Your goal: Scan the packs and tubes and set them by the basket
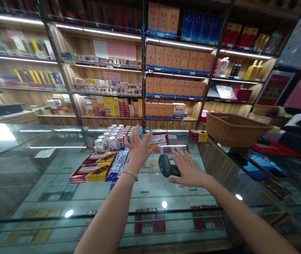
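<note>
My left hand (138, 149) reaches forward over the glass counter (47, 183), fingers apart, its thumb and fingers touching a red and white carton (158, 139). My right hand (187, 169) lies flat with fingers stretched out, just right of a black barcode scanner (166, 165) resting on the glass. A thin bracelet circles my left wrist.
Snack packs (93, 171) and blue packets (119, 163) lie left of my hands, with small bottles (110, 139) behind. A wicker basket (232, 128) stands at the right. Red packs (198, 135) sit near it. Shelves of boxes (177, 70) fill the back wall.
</note>
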A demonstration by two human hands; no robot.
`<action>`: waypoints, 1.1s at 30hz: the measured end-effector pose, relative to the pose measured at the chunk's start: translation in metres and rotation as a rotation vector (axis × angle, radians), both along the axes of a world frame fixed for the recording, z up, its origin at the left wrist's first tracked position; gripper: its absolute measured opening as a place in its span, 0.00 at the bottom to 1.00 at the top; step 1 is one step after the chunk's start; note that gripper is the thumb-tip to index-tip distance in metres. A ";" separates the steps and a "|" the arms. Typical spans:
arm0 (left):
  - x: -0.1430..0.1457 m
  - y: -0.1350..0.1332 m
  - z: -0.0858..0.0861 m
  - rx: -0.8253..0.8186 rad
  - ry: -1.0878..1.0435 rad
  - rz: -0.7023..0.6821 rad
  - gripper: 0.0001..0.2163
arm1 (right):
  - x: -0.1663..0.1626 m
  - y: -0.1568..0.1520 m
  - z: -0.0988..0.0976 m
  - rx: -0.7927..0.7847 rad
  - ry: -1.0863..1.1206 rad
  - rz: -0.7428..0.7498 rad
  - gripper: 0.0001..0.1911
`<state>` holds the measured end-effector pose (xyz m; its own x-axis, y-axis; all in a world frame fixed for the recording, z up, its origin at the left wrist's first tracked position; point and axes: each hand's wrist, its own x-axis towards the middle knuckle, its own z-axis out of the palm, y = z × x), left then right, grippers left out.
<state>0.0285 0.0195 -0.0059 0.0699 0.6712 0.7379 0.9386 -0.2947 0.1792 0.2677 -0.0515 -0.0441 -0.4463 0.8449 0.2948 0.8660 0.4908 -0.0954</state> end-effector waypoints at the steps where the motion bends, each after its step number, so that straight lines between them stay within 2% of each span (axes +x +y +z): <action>1: 0.000 0.000 0.000 0.001 0.002 0.002 0.32 | 0.005 0.005 0.004 -0.020 0.017 -0.005 0.47; 2: 0.000 0.000 0.000 0.003 0.004 0.004 0.33 | 0.009 0.011 0.009 -0.023 0.045 -0.022 0.51; 6: 0.002 -0.001 0.001 0.006 0.015 0.002 0.33 | 0.023 0.044 0.034 0.182 0.162 -0.190 0.51; 8: 0.003 -0.003 0.002 0.004 0.024 0.001 0.33 | 0.023 0.060 0.043 0.264 0.164 -0.217 0.49; 11: 0.004 -0.006 0.004 0.001 0.044 -0.007 0.34 | 0.018 0.077 0.044 0.279 0.170 -0.229 0.47; 14: 0.006 -0.009 0.006 0.004 0.074 -0.024 0.34 | 0.012 0.085 0.035 0.254 0.199 -0.230 0.49; 16: 0.008 -0.010 0.006 0.008 0.088 -0.038 0.33 | 0.010 0.086 0.028 0.256 0.215 -0.206 0.48; 20: 0.012 -0.009 0.006 0.023 0.105 -0.062 0.32 | 0.013 0.081 0.023 0.290 0.240 -0.160 0.39; 27: 0.014 -0.009 0.010 0.025 0.111 -0.052 0.32 | 0.017 0.060 0.040 0.358 0.215 -0.140 0.37; 33: 0.015 -0.016 0.019 0.045 0.155 -0.045 0.39 | 0.014 0.048 0.048 0.552 0.204 -0.047 0.36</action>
